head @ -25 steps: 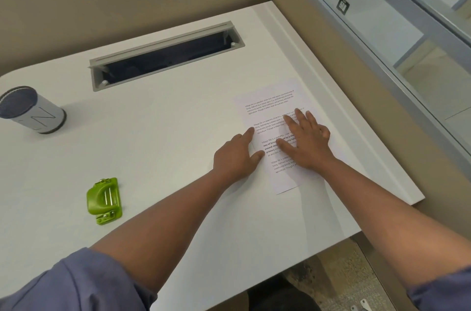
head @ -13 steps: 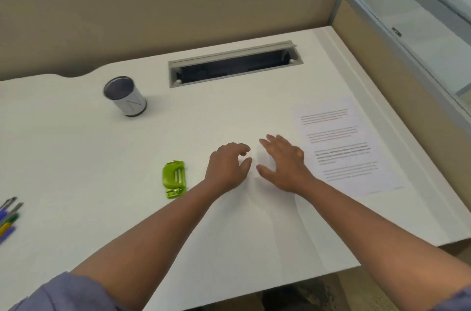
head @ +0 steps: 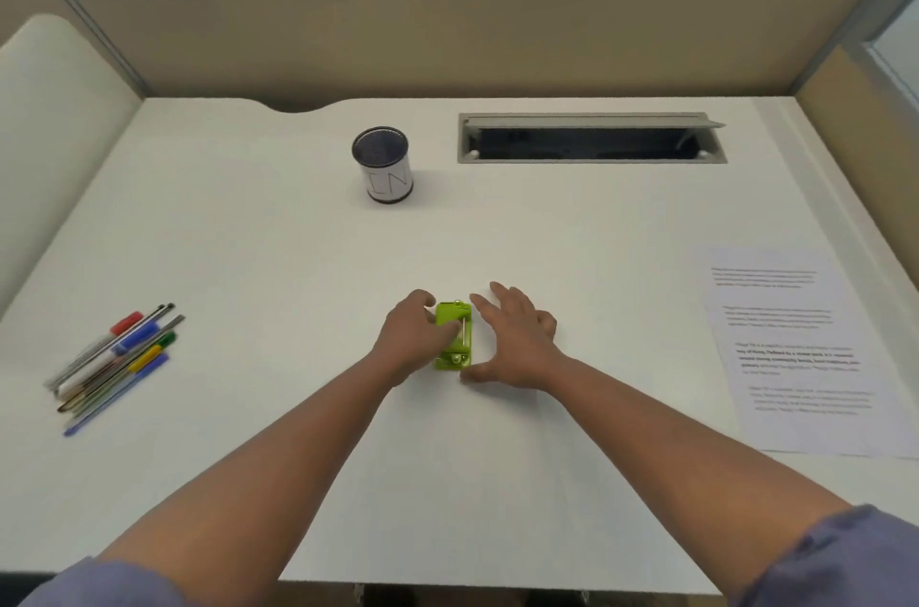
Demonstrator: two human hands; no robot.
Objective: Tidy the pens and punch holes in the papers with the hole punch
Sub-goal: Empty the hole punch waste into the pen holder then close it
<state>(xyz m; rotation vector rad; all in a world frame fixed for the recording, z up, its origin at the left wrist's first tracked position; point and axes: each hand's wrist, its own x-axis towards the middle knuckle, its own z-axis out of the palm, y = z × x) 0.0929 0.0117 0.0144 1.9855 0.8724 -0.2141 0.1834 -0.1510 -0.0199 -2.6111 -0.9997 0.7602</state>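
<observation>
Both hands now brought to the green hole punch (head: 453,337) mid-table (head: 298,258): left hand (head: 415,338) fingers curled onto it, right hand (head: 514,343) spread open, flanking it, thumb at its near end.

Green hole punch (head: 453,336) flat mid-desk; pens (head: 115,363) heaped far left; printed papers (head: 795,348) far right
</observation>
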